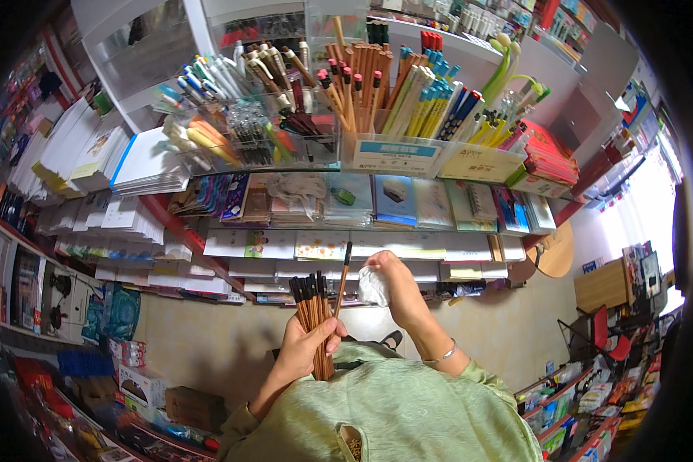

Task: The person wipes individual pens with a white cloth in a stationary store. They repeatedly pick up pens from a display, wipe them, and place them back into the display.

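My left hand (309, 346) grips a bundle of brown wooden pencils with black ends (312, 306). One similar pencil (343, 280) stands apart from the bundle, slanting up from the same hand's fingers. To its right, my right hand (398, 289) holds a crumpled white cloth or tissue (373, 286), apart from the pencils. Above both hands, clear holders on the shelf carry upright pencils with pink erasers (352, 95), blue and yellow pencils (430, 110) and brown-and-white pens (268, 66).
Notebooks (394, 199) and paper stacks (150, 164) fill the shelves before me. Another crumpled white cloth or bag (297, 187) lies on the notebooks. Boxes (141, 386) stand at lower left. Racks of packaged goods (560, 404) are at lower right, near a red chair (603, 335).
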The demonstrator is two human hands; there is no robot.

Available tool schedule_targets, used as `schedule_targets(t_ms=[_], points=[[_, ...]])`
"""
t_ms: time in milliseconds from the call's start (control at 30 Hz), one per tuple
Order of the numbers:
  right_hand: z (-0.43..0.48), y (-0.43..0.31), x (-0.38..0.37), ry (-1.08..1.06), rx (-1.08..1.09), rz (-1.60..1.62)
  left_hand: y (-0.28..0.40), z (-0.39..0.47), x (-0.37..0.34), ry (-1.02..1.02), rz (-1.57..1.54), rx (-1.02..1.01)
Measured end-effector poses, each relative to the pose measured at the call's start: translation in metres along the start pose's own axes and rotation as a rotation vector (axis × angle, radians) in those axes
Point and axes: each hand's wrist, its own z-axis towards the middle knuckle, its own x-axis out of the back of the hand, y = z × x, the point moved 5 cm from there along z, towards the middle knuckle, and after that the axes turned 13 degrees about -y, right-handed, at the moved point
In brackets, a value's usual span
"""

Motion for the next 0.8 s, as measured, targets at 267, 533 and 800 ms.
schedule_targets(t_ms=[267,533,800], points=[[-0.017,-0.039,0.005,-0.329,0.008,-0.107,-0.005,0.011,-0.005,0.072,-0.013,-0.037],[-0.016,-0.055,0.053,-0.060,-0.160,-1.616,-0.003,0.020,-0.011,0.007,-0.003,-0.028],[-0.027,-0.064,0.068,-0.091,0.378,-1.028,-0.001,0.030,-0.019,-0.057,0.040,0.012]])
